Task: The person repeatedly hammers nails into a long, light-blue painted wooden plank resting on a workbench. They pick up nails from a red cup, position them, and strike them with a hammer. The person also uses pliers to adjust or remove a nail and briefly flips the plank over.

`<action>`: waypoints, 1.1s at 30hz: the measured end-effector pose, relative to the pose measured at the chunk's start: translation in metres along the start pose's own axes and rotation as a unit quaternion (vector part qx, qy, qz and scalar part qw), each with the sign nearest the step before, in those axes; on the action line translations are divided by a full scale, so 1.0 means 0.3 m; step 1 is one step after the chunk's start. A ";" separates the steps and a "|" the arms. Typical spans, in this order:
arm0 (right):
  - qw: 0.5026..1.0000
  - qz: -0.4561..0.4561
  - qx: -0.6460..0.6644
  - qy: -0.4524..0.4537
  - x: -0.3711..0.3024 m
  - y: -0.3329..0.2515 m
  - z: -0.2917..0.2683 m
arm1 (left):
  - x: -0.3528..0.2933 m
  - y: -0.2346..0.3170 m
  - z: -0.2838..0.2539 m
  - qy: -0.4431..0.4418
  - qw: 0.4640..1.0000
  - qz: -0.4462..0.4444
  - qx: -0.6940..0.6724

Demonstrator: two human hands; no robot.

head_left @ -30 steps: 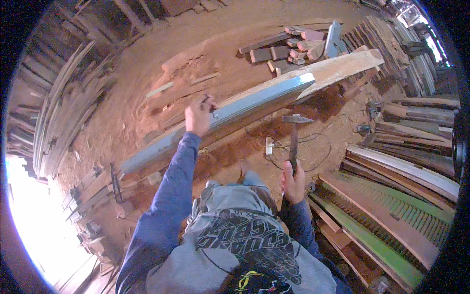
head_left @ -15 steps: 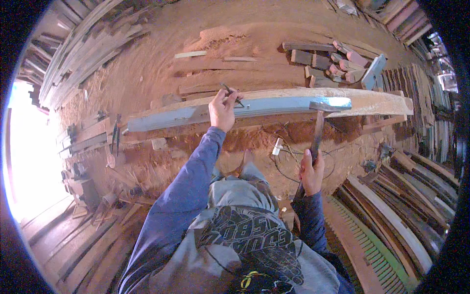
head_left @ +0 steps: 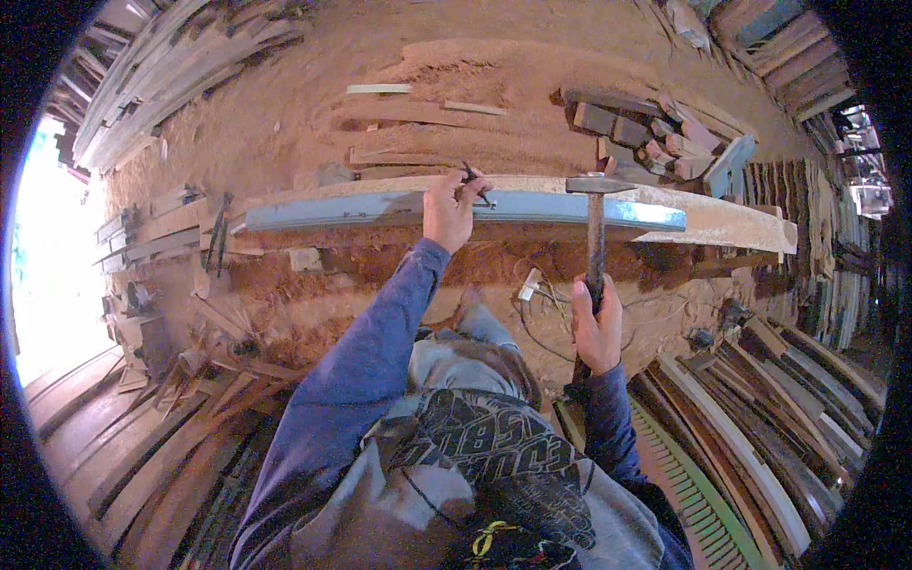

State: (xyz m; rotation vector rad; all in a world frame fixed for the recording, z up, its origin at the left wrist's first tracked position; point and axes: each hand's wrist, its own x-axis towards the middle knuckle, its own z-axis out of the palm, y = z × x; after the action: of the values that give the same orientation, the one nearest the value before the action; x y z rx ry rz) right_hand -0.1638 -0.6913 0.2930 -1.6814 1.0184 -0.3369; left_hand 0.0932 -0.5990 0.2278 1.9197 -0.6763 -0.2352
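Observation:
My left hand [head_left: 450, 215] is closed on a dark, slim, pointed rod [head_left: 480, 192], too small to name for certain. The hand hovers at the long blue-painted wooden board [head_left: 361, 211], and the rod's lower tip reaches the board's face. In my right hand [head_left: 597, 325] is a hammer [head_left: 597, 233], gripped round its dark handle. Its metal head stands over the board's upper edge, to the right of the rod. Behind the board runs a pale, curved timber [head_left: 731, 218] that shows at its right end.
A pile of short wood blocks [head_left: 665, 142] lies beyond the board. Stacked planks [head_left: 180, 76] fill the far left, and long boards [head_left: 741, 446] lie at the right. A white socket with a cord [head_left: 530, 285] rests on the sandy ground, near my foot [head_left: 467, 302].
My left hand with the rod has shifted right along the blue board. The hammer has moved left and its handle now stands more upright. The whole view has turned slightly.

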 end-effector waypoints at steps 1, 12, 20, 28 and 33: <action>1.000 0.001 -0.011 -0.004 -0.001 -0.013 0.003 | 0.001 0.000 -0.003 -0.007 1.000 -0.002 0.000; 0.994 -0.059 -0.089 -0.011 -0.022 -0.125 0.024 | 0.009 -0.119 0.047 -0.032 0.976 0.040 -0.211; 0.976 -0.118 -0.180 -0.020 -0.049 -0.240 0.039 | 0.013 -0.191 0.082 -0.173 0.963 0.038 -0.203; 0.903 -0.201 -0.376 -0.046 -0.020 -0.325 0.063 | 0.028 -0.193 0.066 -0.242 0.940 0.081 -0.226; 0.952 -0.272 -0.135 0.043 -0.060 -0.343 0.047 | 0.016 -0.211 0.069 -0.228 0.955 0.037 -0.187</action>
State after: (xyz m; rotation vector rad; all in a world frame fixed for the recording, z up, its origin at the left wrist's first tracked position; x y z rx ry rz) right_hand -0.1182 -0.6641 0.3840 -2.2066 0.6632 -0.6566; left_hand 0.1098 -0.5987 0.1631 1.4795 -0.9294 -0.7226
